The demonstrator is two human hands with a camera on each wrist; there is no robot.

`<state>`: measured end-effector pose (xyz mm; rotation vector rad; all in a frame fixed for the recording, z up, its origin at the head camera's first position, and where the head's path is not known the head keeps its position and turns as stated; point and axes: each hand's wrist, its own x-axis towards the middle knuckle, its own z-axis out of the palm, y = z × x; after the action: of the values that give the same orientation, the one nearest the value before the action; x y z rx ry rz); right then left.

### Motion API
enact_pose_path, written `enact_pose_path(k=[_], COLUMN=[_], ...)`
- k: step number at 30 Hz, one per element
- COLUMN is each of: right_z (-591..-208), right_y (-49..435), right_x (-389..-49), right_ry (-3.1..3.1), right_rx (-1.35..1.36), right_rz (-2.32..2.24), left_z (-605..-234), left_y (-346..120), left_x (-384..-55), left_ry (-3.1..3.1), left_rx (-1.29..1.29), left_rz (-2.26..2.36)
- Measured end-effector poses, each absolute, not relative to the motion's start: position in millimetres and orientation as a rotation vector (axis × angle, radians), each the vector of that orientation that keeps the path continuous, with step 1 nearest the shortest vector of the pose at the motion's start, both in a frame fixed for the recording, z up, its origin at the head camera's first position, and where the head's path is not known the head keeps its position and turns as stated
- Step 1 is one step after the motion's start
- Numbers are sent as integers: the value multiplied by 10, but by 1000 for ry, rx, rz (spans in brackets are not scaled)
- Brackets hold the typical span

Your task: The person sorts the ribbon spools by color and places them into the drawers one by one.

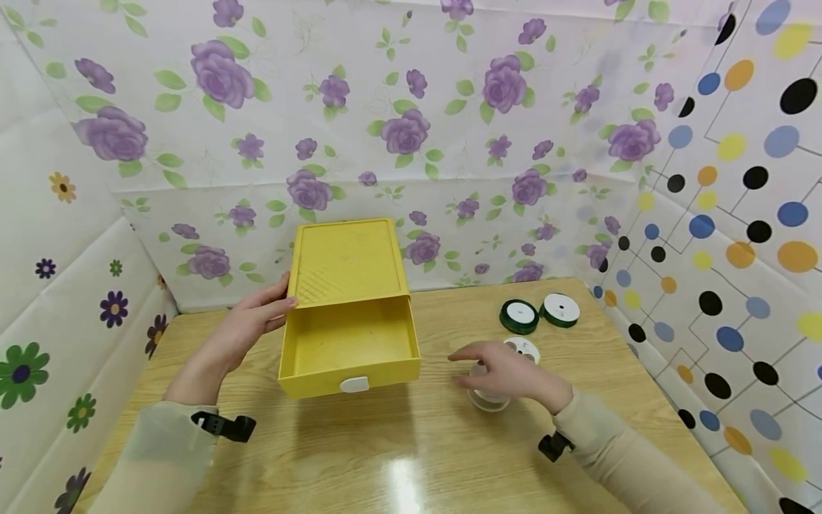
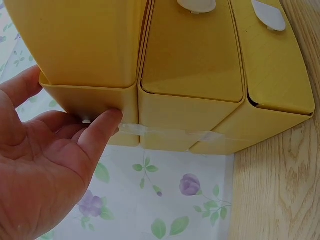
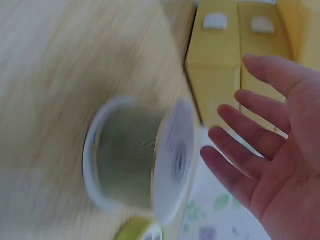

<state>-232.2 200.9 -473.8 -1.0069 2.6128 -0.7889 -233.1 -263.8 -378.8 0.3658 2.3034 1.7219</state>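
A yellow drawer cabinet (image 1: pixel 347 260) stands on the table with its top drawer (image 1: pixel 349 368) pulled out; no contents show in that drawer. At the cabinet's upper left edge, my left hand (image 1: pixel 239 330) grips the casing, with the thumb on top and fingers against the side. My right hand (image 1: pixel 510 371) hovers, fingers spread and relaxed, over a wide ribbon spool (image 3: pixel 132 155) with white ends and greenish ribbon. In the head view that hand partly hides the spool. Two lower drawers (image 2: pixel 192 55) are closed, each with a white tab.
Behind my right hand lie a white-faced spool with holes (image 1: pixel 523 348) and two dark green ribbon spools, one on the left (image 1: pixel 519 316) and one on the right (image 1: pixel 561 310). Flowered cloth (image 1: pixel 411 143) covers the back wall; dotted cloth (image 1: pixel 732 285) hangs on the right.
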Motion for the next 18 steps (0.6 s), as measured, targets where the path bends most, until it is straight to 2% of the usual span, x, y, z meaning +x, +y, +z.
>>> enact_pose_path(k=[8,18], right_z=[-4835,-4925], right_y=[2317,2422], right_x=[-2395,-2338], right_ry=[2670,2650], right_rx=[-982,-1030], right_rz=[-504,-437], left_z=[-3790,-3783], left_y=[-2639,-2637], left_x=[-2333,-2340], left_ry=[2304,2301], left_rx=[374,391], left_rz=[1717,1713])
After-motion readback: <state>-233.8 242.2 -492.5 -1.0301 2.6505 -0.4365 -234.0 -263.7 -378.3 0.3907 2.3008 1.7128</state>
